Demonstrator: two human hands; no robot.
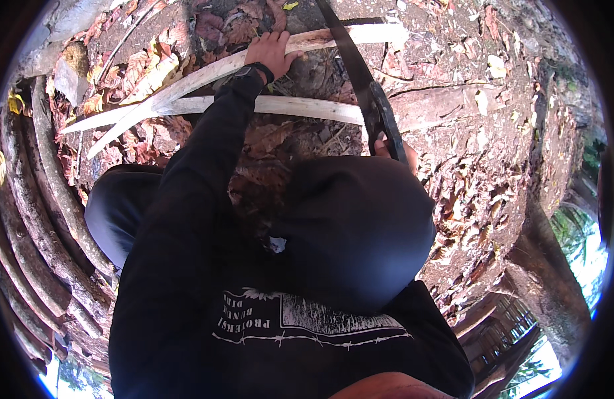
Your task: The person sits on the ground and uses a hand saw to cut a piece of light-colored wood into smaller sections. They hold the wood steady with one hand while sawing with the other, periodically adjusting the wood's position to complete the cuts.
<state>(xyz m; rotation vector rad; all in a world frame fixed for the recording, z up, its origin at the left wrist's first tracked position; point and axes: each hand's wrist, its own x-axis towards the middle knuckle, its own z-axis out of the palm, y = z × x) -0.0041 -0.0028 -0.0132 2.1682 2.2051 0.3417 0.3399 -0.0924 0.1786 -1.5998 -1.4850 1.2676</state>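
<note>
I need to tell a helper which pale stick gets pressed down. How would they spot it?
On the leaf-strewn ground lie two peeled pale sticks that meet at a point on the left. Take the upper stick, farther from the person: the left hand presses on it, unlike the lower stick.

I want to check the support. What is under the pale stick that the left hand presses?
Under the pale peeled stick lie dry brown leaves and dark soil. The left hand covers the spot it presses; the black sleeve hides more ground.
</note>
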